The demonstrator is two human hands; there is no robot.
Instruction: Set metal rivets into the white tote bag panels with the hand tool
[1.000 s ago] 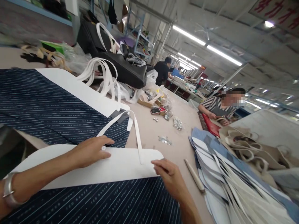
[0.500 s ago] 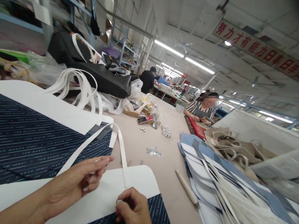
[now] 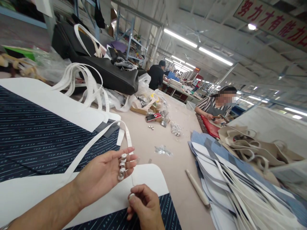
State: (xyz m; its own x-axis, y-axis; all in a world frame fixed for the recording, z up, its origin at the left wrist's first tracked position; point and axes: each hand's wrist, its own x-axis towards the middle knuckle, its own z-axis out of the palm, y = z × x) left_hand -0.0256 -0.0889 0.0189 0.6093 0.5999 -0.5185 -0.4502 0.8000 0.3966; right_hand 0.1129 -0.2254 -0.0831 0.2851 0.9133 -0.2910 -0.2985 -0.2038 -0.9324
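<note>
My left hand point(image 3: 105, 174) is turned palm up above a white bag panel point(image 3: 31, 195), and several small silver-white snap parts point(image 3: 122, 166) lie along its fingers. My right hand point(image 3: 144, 207) is closed just below it, pinching one small white snap piece point(image 3: 131, 195) between thumb and fingers. A white strap point(image 3: 96, 143) loops from the panel's rounded corner back under my left hand. Navy striped fabric point(image 3: 35, 140) lies beneath and beyond the panel.
More snap parts point(image 3: 163, 150) and a phone point(image 3: 153, 117) lie on the beige table point(image 3: 172, 166). A white rod point(image 3: 198, 192) sits beside a fanned stack of blue-white panels point(image 3: 230, 179). Black bags point(image 3: 105, 70) and white straps point(image 3: 83, 83) fill the far left. Another person point(image 3: 216, 107) works across the table.
My left hand has lifted off the white panel and turned palm up, showing snap parts. My right hand has drawn in and closed on one piece. The view tilted up.
</note>
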